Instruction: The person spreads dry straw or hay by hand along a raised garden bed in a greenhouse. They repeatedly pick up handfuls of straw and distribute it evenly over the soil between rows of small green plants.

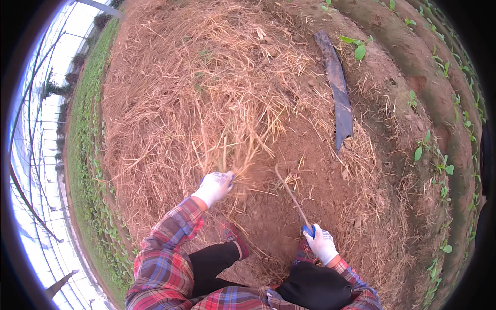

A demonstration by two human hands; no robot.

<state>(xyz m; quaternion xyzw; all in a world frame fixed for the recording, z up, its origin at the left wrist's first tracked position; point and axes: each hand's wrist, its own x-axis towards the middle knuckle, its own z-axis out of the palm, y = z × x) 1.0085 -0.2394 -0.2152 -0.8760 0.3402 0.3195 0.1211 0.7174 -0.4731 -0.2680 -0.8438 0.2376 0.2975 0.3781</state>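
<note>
My left hand (215, 187), in a white work glove with blue on the fingers, is closed around dry straw (246, 164). The stalks nearest its fingers are blurred. My right hand (321, 242), gloved the same way, grips a thin brown stick (291, 193) by its lower end. The stick slants up and left, its slightly bent tip over the bare brown soil (283, 221). A thick layer of straw (162, 100) covers the ground ahead and to the left.
A dark strip of plastic sheeting (338, 89) lies on the soil ahead right. Ridges with green seedlings (418, 149) run along the right. Green plants (91, 116) line the left, beside a framed greenhouse wall (37, 155). My shoes (235, 236) stand on soil and straw.
</note>
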